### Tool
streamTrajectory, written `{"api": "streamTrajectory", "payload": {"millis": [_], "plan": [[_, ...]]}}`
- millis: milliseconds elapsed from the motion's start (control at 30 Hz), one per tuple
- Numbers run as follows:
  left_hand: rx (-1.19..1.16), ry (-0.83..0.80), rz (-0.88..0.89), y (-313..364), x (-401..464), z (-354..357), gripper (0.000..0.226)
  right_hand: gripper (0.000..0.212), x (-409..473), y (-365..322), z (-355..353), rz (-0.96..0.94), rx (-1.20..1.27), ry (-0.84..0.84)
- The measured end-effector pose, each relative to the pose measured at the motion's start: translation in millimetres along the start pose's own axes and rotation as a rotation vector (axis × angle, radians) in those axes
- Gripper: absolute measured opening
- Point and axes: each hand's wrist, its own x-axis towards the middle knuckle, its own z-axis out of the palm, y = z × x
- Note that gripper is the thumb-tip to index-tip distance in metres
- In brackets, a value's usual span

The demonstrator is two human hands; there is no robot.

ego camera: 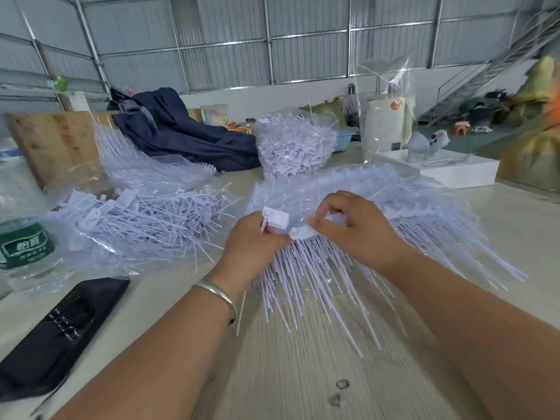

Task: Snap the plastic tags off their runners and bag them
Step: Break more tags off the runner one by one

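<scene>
Your left hand [253, 237] grips a loose tag [276, 218] with curled fingers, flat head up, tail hidden in your fist. Your right hand [348, 228] pinches the next tag head [303, 232], which looks attached to the runner stack [348, 268] underneath, though your fingers cover the joint.

Risks as I see them:
- Twist too far from the joint and the tail could bend or tear instead of snapping clean.
- The stack isn't pinned down. Pulling up may drag the whole fan of runners off the table [303, 374].
- With your left fist filling up, a loose tag can slip into the unsnapped pile.

Orientation: the attached tags lie with their long axes fanning toward you, tails pointing at the near table edge, heads at the far end under your hands. The open bag of loose tags [145, 219] sits just left of your left hand.
</scene>
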Motion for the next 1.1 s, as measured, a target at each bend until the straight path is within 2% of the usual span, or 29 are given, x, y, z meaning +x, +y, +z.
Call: {"api": "streamTrajectory", "payload": {"millis": [67,200,300,367,467,600,733,867,1100], "plan": [[-0.038,0.026,-0.030,2,-2,5,0.014,0.030,0,2,2,-0.050,-0.030,-0.040],[-0.502,-0.070,-0.278,16,-7,5,0.047,0.033,0,4,3,-0.110,-0.065,-0.057],[-0.685,-0.171,-0.372,18,-9,6,0.051,0.029,2,3,3,-0.130,-0.106,-0.087],[-0.708,-0.197,-0.368,19,-10,5,0.045,0.023,2,3,3,-0.130,-0.118,-0.117],[-0.584,-0.145,-0.274,17,-11,5,0.031,0.015,1,4,1,-0.110,-0.133,-0.131],[-0.591,-0.060,-0.214,8,-7,4,0.040,0.013,0,5,-1,-0.090,-0.146,-0.094],[-0.685,-0.102,-0.196,6,-4,1,0.051,0.021,0,12,-7,0.045,0.028,-0.119],[-0.777,-0.199,-0.246,6,-4,1,0.036,0.037,0,14,-10,0.141,0.238,-0.191],[-1.070,-0.427,-0.239,14,-11,2,0.029,0.033,4,1,-20,0.162,0.547,-0.202]]}}
